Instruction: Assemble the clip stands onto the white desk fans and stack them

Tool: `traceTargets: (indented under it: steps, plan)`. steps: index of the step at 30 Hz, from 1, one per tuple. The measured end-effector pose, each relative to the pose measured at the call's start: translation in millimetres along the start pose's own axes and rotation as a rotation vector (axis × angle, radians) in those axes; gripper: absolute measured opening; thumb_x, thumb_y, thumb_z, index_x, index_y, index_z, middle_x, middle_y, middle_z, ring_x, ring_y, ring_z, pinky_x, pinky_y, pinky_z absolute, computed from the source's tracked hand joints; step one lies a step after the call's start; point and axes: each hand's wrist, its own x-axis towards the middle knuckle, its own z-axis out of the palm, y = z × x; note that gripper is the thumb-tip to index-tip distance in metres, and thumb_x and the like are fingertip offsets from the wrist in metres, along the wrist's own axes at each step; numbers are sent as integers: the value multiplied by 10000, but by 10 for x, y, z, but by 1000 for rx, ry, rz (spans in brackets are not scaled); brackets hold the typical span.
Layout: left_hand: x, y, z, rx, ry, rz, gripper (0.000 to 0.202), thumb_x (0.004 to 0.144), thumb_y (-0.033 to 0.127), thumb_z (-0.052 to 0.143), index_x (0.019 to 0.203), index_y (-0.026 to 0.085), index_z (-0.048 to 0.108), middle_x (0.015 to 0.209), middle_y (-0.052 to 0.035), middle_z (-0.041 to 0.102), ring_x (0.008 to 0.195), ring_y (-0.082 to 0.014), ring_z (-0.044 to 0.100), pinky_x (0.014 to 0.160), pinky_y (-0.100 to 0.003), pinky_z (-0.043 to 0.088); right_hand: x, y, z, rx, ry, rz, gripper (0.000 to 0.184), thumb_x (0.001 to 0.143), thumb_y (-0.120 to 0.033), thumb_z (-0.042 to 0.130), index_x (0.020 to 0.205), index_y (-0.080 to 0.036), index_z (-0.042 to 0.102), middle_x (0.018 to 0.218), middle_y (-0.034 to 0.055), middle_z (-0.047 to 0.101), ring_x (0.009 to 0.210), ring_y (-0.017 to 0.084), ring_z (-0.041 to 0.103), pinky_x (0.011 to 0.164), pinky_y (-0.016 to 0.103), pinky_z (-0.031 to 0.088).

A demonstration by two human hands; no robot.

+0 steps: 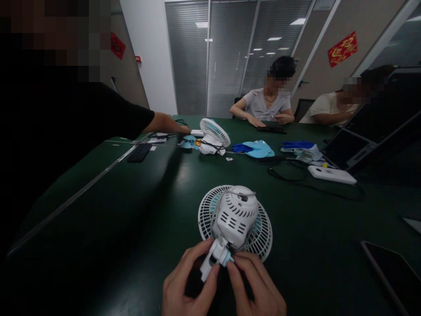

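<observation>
While I look out from a distance through the head camera, a co-worker's black sleeve (134, 118) looms over the left side of the counter (296, 228), the arm reaching along the far edge. Beyond a dark flat item (139, 152), a second fan (213, 130) leans near the middle of that edge. Toward the near edge, my left hand (177, 285) is narrow, thumb and fingers pinching a white clamp piece (208, 263), I judge to keep it from swinging. This piece belongs to the near fan (238, 217), which rests guard-down at the counter's near middle; the broad guard probably steadies it and leaves the neck within easy reach. My right hand (263, 283) is narrow too, fingertips gripping the light-blue knob (227, 258) from the opposite side, likely so that both hands work against each other. Farther right, a light-blue blade (259, 149) lies by the far edge, perhaps set there out of the way, then a white case (332, 174), and a phone (394, 274) toward the near right corner.
</observation>
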Motion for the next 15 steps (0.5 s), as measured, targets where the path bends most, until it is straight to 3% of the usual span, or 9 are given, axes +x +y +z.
traceTargets:
  steps: [2, 8, 15]
  plan:
    - [-3, 5, -4, 7, 0, 8, 346, 940, 316, 748, 1286, 329, 731, 1184, 4, 815, 1029, -152, 792, 897, -146, 619, 2, 5, 8, 17, -25, 5, 382, 1111, -456, 497, 935, -265, 776, 916, 50, 783, 810, 187, 797, 728, 219, 630]
    - [-21, -23, -4, -4, -16, -35, 353, 954, 329, 736, 1305, 354, 706, 1208, 29, 806, 1033, -122, 790, 922, -112, 596, -52, 5, -12, -39, 50, 30, 381, 1045, -575, 587, 1211, -266, 737, 1050, 70, 781, 716, 172, 773, 650, 227, 641]
    - [-17, -1, 5, 10, 12, 2, 337, 949, 366, 742, 1280, 305, 733, 1165, -19, 821, 980, -166, 808, 871, -163, 641, -12, 9, 10, -18, -32, -13, 390, 1114, -479, 487, 940, -276, 771, 961, 43, 790, 862, 181, 808, 752, 208, 625]
